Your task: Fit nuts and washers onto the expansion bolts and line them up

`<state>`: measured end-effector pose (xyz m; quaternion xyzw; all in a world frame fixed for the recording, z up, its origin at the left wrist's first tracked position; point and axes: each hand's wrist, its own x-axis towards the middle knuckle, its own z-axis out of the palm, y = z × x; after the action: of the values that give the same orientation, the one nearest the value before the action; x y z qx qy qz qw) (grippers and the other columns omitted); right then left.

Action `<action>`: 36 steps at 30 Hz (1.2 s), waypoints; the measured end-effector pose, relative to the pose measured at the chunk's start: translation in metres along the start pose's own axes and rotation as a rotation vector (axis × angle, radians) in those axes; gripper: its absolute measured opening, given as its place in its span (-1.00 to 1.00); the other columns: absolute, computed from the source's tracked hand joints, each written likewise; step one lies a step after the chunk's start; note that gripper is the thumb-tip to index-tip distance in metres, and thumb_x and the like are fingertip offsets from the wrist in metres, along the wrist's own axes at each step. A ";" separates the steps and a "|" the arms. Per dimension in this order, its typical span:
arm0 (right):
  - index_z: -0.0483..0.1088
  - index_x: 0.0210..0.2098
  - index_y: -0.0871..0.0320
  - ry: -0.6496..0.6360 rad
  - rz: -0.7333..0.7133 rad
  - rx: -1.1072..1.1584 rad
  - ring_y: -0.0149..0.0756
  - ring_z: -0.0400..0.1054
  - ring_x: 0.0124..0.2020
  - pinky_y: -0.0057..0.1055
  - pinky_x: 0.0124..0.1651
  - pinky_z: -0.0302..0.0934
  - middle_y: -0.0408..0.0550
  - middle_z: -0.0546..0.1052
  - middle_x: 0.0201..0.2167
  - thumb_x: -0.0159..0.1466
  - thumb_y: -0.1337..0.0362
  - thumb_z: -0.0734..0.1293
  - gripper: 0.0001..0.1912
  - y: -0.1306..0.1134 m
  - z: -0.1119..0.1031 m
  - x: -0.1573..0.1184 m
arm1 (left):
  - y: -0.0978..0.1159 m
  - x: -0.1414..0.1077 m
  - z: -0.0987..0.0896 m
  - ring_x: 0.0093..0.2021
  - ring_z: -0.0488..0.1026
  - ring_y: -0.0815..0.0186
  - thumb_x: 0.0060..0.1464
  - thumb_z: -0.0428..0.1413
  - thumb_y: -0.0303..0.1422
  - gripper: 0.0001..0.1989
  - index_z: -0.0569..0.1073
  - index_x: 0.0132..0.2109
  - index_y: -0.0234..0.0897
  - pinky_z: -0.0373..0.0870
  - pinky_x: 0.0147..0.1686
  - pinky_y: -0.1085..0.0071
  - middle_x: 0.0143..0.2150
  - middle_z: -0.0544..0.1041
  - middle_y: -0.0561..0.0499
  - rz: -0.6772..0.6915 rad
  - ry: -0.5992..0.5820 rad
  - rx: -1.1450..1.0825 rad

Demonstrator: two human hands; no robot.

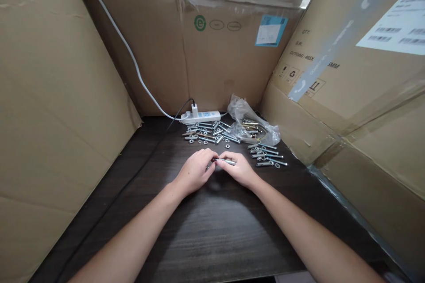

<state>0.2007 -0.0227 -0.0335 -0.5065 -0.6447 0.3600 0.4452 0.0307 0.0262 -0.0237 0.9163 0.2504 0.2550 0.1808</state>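
My left hand (195,170) and my right hand (243,171) meet over the middle of the dark table. Between them lies a silvery expansion bolt (229,162), roughly level. The right fingers are closed around its sleeve, whose end sticks out to the right. The left thumb and fingers pinch its other end, partly hiding it. A small metal ring (207,166) shows by the left fingers; whether it is held or lies on the table, I cannot tell. Just beyond the hands is a pile of loose bolts, sleeves, nuts and washers (207,132).
More bolts with washers (268,155) lie at the right. A clear plastic bag (244,108) with brassy and silvery bolts sits behind, beside a white power strip (212,116). A black cable (133,176) crosses the table's left side. Cardboard boxes (159,53) wall in the table.
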 end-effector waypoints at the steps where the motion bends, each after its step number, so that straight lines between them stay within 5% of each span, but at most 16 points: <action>1: 0.37 -0.43 0.23 0.014 0.003 -0.010 -0.44 0.17 -0.49 -0.50 -0.44 0.05 -0.16 0.36 -0.54 0.17 0.14 0.27 -0.76 0.000 0.000 0.000 | 0.001 0.000 -0.001 -0.17 0.35 0.26 0.17 -0.06 -0.42 -0.86 0.33 -0.12 -0.24 0.30 -0.18 0.33 -0.18 0.44 -0.03 -0.001 -0.006 0.006; 10: 0.35 -0.50 0.22 0.116 -0.017 -0.199 -0.49 0.08 -0.58 -0.50 -0.52 -0.04 -0.22 0.27 -0.63 0.15 0.19 0.28 -0.78 0.005 -0.001 -0.001 | -0.015 -0.006 -0.005 -0.20 0.32 0.20 0.06 0.05 -0.38 -0.89 0.36 -0.21 -0.22 0.24 -0.23 0.29 -0.24 0.39 -0.01 -0.107 -0.112 0.233; 18: 0.37 -0.50 0.21 0.113 -0.019 -0.258 -0.49 0.07 -0.59 -0.50 -0.51 -0.04 -0.23 0.28 -0.64 0.15 0.17 0.28 -0.78 0.010 -0.001 0.000 | -0.021 -0.005 -0.001 -0.24 0.31 0.26 0.12 -0.02 -0.44 -0.92 0.36 -0.28 -0.23 0.23 -0.23 0.33 -0.28 0.38 0.01 -0.072 -0.128 0.213; 27: 0.37 -0.49 0.21 0.039 -0.017 -0.246 -0.49 0.10 -0.58 -0.51 -0.49 -0.02 -0.23 0.33 -0.62 0.16 0.21 0.27 -0.81 0.004 0.001 -0.001 | -0.009 0.000 -0.006 -0.34 0.30 0.29 0.17 -0.06 -0.39 -0.88 0.30 -0.34 -0.25 0.21 -0.31 0.35 -0.39 0.39 0.04 -0.110 0.041 0.119; 36: 0.36 -0.48 0.22 0.077 -0.045 -0.205 -0.49 0.09 -0.59 -0.50 -0.50 -0.02 -0.22 0.32 -0.61 0.16 0.21 0.27 -0.81 0.002 0.000 -0.003 | 0.000 -0.002 -0.005 -0.30 0.33 0.32 0.21 -0.08 -0.38 -0.88 0.33 -0.28 -0.25 0.24 -0.28 0.39 -0.34 0.40 0.06 -0.084 0.029 0.002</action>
<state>0.2010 -0.0252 -0.0356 -0.5482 -0.6718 0.2626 0.4233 0.0261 0.0264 -0.0202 0.9014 0.2915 0.2602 0.1866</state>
